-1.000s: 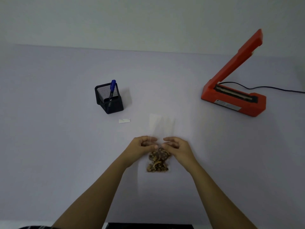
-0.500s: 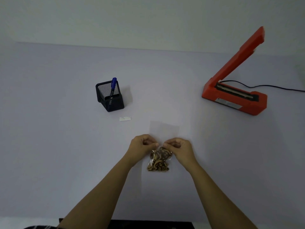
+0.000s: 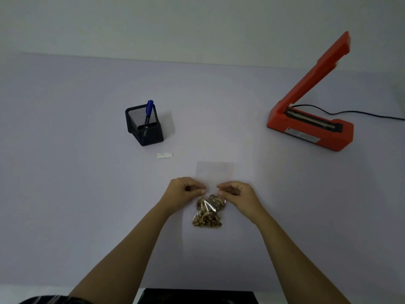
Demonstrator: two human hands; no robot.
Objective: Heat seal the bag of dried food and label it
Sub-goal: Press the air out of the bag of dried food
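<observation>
A clear plastic bag [image 3: 209, 213] with brown dried food in its lower half lies on the table in front of me, its empty top part stretching away from me. My left hand [image 3: 185, 190] pinches the bag's left edge just above the food. My right hand [image 3: 235, 193] pinches the right edge at the same height. An orange heat sealer [image 3: 311, 128] stands at the right with its arm raised. A small white label [image 3: 164, 155] lies left of the bag's top. A blue pen [image 3: 149, 111] stands in a black mesh holder [image 3: 144, 125].
The sealer's black cable [image 3: 361, 113] runs off to the right edge. A pale wall rises behind the table's far edge. A dark object [image 3: 197, 297] sits at the table's near edge below my arms.
My two hands have drawn slightly apart along the bag, and the bag's empty top now lies flatter and squarer on the table.
</observation>
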